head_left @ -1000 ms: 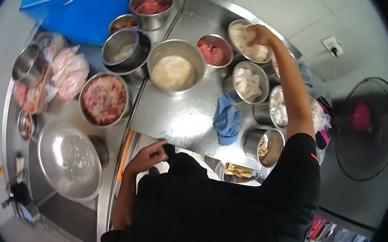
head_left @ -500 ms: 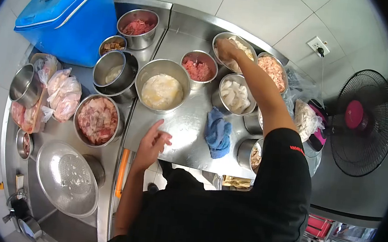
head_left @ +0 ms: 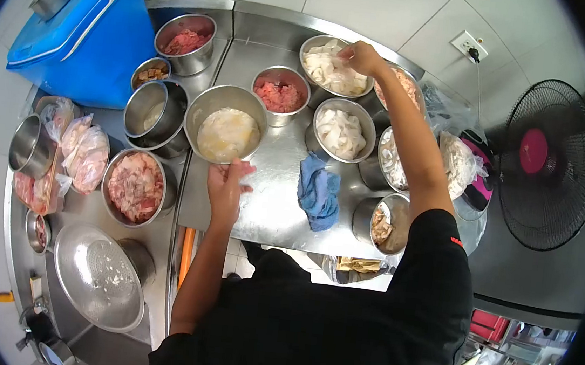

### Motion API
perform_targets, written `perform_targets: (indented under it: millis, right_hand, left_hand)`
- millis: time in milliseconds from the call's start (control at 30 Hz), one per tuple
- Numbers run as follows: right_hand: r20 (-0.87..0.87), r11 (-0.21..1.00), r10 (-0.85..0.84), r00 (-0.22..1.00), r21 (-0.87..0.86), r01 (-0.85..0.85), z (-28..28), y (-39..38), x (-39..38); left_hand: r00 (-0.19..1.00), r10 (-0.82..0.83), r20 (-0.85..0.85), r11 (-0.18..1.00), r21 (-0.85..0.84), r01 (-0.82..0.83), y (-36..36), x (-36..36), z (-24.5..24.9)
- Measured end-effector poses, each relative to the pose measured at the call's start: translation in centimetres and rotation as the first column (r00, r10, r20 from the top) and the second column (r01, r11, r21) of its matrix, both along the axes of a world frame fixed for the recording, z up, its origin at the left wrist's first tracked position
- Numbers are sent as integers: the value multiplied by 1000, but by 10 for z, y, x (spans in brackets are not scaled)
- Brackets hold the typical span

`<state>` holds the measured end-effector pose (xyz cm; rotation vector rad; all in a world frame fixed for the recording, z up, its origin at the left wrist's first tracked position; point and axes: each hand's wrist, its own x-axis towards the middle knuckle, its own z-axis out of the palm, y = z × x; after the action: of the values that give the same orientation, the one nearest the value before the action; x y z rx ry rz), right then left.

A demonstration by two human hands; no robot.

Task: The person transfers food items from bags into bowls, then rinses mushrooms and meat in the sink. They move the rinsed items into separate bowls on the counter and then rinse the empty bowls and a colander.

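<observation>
My left hand (head_left: pixel 228 189) is at the near rim of a large steel pot (head_left: pixel 193 143), its fingers against the edge. Inside that pot is a pale, wet mass with a yellowish patch (head_left: pixel 228 134). My right hand (head_left: pixel 363 57) reaches over the far steel pot of white pieces (head_left: pixel 328 66), fingers curled down at its right side. What its fingertips hold, if anything, I cannot tell. Between the two hands stands a smaller pot of pink minced meat (head_left: pixel 278 97). A second pot of white pieces (head_left: pixel 340 133) is below my right forearm.
A crumpled blue cloth (head_left: pixel 318 193) lies on the steel counter. More food pots, one with brownish pieces (head_left: pixel 381 226), line the right. Left are raw meat (head_left: pixel 136 187), bagged meat (head_left: pixel 87 156), a colander (head_left: pixel 97 276) and a blue cooler (head_left: pixel 84 39). A fan (head_left: pixel 548 165) stands far right.
My left hand has moved up to the near rim of the large pot. My right hand has lifted from inside the far pot toward its right side. The view has shifted slightly.
</observation>
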<state>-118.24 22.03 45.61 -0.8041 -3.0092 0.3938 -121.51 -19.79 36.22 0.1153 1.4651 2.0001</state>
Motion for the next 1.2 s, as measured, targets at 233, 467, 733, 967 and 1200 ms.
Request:
perform_targets:
  millis: [233,467,733,967,1200]
  right_hand:
    - [-74,987,-160,984,-15,159,2,-11,10]
    - [-124,896,-296,947,-378,231,-7,-20,42]
    - [-415,959,-226,881,-252,127,-16,-16,28]
    - [-384,955,-260,886,-240,176,-28,-7,23]
    - [-595,992,-121,794,-53,112,-13,-5,-4]
  left_hand:
    - [872,-337,-355,928,29,371,46,-9,61]
    - [511,-337,-791,924,-381,21,153,-130,62]
    - [105,-909,-404,408,-913,21,206,-193,1]
    - [386,-758,-525,618,-768,169,192,-210,44]
    - [503,-278,-819,892,-414,-182,153,-238,83]
